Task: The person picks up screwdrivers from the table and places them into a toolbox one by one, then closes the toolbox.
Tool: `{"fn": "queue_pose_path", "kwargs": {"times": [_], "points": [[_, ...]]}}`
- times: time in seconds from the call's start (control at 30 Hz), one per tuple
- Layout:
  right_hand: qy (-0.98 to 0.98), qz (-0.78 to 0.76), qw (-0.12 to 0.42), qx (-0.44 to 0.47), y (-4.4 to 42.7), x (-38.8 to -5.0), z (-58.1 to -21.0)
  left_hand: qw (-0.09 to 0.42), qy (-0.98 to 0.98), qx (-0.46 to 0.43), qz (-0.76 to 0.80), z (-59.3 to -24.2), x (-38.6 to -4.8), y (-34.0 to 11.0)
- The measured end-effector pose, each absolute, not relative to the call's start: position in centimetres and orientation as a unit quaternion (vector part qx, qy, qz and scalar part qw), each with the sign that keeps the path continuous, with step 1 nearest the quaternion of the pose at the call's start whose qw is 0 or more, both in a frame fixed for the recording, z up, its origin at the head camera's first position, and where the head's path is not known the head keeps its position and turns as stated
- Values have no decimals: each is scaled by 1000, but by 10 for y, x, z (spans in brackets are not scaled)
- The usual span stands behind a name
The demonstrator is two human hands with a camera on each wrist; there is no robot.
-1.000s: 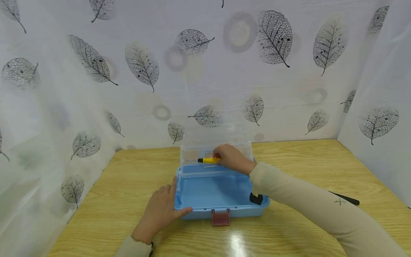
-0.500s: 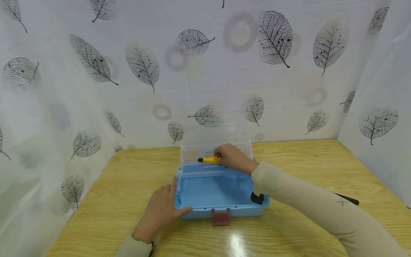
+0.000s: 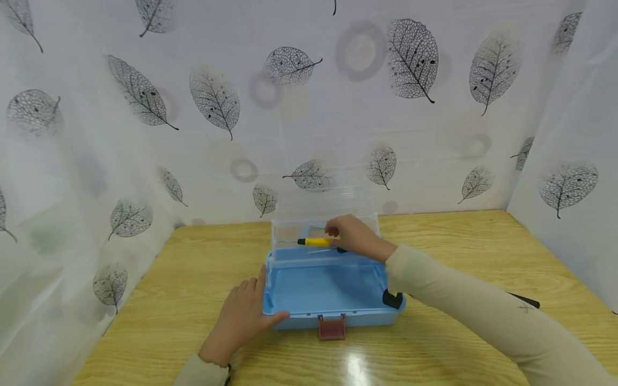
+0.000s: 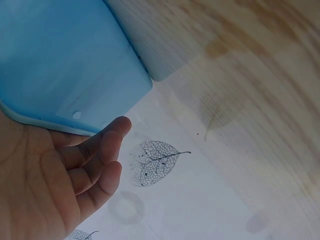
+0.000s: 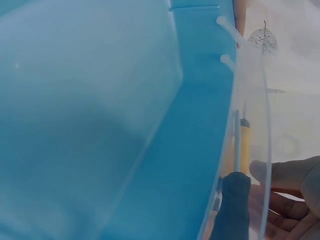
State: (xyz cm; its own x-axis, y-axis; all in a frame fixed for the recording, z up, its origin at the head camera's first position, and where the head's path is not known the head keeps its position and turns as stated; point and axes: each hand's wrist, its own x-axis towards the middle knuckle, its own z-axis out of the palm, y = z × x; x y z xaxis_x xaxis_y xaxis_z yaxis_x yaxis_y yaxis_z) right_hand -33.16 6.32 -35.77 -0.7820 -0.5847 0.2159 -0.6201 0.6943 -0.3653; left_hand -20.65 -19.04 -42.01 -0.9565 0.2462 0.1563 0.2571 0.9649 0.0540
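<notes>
An open light-blue toolbox stands on the table, its clear inner tray raised at the back. In the tray lie a yellow screwdriver with a black collar and a black-handled screwdriver. My right hand is at the yellow handle's right end; in the right wrist view its thumb and fingers are apart, with no clear grip on it. My left hand rests along the toolbox's left side and front corner. In the left wrist view its fingers bend loosely beside the blue wall.
A red latch hangs at the toolbox's front. A black tool handle lies on the wooden table at the right, partly behind my sleeve. A leaf-patterned curtain surrounds the back and sides.
My right hand has shifted slightly to the right, and its fingers have loosened around the yellow screwdriver, which stays in the tray. The left hand has not moved.
</notes>
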Motion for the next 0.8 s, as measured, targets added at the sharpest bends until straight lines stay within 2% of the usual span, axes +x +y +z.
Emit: {"fn": "queue_pose_path", "kwargs": {"times": [0.33, 0.8], "points": [[-908, 246, 54, 336, 79, -327, -346, 71, -989, -125, -35, -422, -207, -190], [-910, 270, 80, 303, 112, -316, -330, 67, -990, -122, -38, -422, -207, -190]]}}
